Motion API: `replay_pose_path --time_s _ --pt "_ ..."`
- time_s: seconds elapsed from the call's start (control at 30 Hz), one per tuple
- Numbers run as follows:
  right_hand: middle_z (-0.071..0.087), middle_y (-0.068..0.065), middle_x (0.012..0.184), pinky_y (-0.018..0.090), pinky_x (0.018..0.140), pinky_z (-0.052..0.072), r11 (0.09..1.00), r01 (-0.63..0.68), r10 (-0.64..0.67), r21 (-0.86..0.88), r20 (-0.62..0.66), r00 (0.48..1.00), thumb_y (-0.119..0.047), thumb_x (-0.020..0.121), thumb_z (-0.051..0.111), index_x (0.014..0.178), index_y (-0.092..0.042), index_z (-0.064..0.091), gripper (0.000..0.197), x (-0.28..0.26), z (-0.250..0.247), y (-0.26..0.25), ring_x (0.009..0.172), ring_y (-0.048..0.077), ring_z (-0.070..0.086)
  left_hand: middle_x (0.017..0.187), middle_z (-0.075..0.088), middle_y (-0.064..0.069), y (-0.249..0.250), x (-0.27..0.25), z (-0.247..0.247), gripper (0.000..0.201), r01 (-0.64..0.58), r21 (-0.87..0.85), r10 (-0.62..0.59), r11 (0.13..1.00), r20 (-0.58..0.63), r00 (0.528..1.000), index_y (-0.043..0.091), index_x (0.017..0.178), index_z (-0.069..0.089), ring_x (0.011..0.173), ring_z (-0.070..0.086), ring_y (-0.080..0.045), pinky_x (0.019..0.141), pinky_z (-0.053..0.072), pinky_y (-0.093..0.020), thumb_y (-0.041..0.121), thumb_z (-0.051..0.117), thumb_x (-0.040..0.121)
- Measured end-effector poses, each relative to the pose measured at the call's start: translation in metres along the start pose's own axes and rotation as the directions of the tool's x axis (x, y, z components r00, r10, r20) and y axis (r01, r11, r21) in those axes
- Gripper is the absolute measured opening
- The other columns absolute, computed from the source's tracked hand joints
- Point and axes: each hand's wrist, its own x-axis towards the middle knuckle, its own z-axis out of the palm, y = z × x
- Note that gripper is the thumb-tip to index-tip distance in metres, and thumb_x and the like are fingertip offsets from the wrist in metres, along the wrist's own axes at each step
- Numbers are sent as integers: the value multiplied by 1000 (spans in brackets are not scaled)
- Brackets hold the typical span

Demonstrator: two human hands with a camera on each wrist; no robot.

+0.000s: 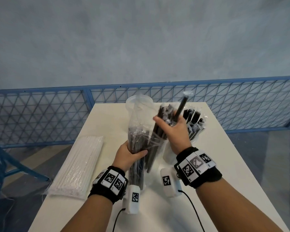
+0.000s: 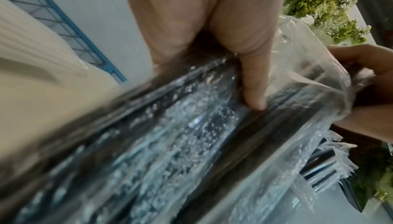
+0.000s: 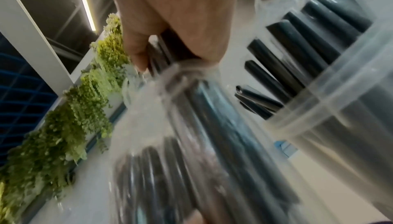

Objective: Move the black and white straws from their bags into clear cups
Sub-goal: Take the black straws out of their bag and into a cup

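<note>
Left of the bag of black straws (image 1: 141,144), white straws (image 1: 79,166) are lying bagged. The left hand (image 1: 129,154) is clasping the bag; the right hand (image 1: 172,129) is gripping a bundle—draw it straight out, then toward the clear cup (image 1: 193,129) right of it.

white table (image 1: 224,148) with bagged white straws (image 1: 77,166), straw-filled cup (image 1: 193,128)

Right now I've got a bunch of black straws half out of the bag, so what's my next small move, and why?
Probably draw the right hand up and toward the cup on the right that already holds black straws. That hand grips a bunch of straws whose lower ends still sit inside the bag, which the left hand holds steady. The bunch must clear the bag before dropping in.
</note>
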Motion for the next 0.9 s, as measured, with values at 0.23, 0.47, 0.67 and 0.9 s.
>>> replay_pose_path --time_s 0.23,0.47,0.67,0.9 --pt "66 8 102 41 92 52 981 152 -121 122 -228 966 -17 78 73 95 -23 57 24 10 -9 -32 98 20 65 97 72 -7 -4 4 -2 44 18 5 -18 1000 -41 999 13 99 65 94 67 -23 90 53 -44 19 85 60" --pt "63 17 99 40 84 53 903 88 76 421 -358 931 -7 76 73 97 -11 57 26 29 -29 -34 88 26 62 98 72 -6 -6 2 1 37 14 34 -13 999 -33 999 15 97 64 95 66 -22 90 53 -41 13 84 65" --pt "68 5 82 31 74 55 976 -38 80 214 -193 978 0 75 72 88 -6 65 16 21 -27 -20 75 14 67 93 71 -6 4 0 7 35 -34 26 35 999 -43 998 19 90 64 92 67 -25 86 53 -38 18 84 61" --pt "64 12 85 41 84 53 889 91 114 449 -410 905 -1 79 68 89 -7 58 16 29 -37 -30 79 23 63 96 70 -10 1 4 4 32 9 54 -3 999 -110 994 10 97 64 91 66 -26 85 53 -36 12 81 69"
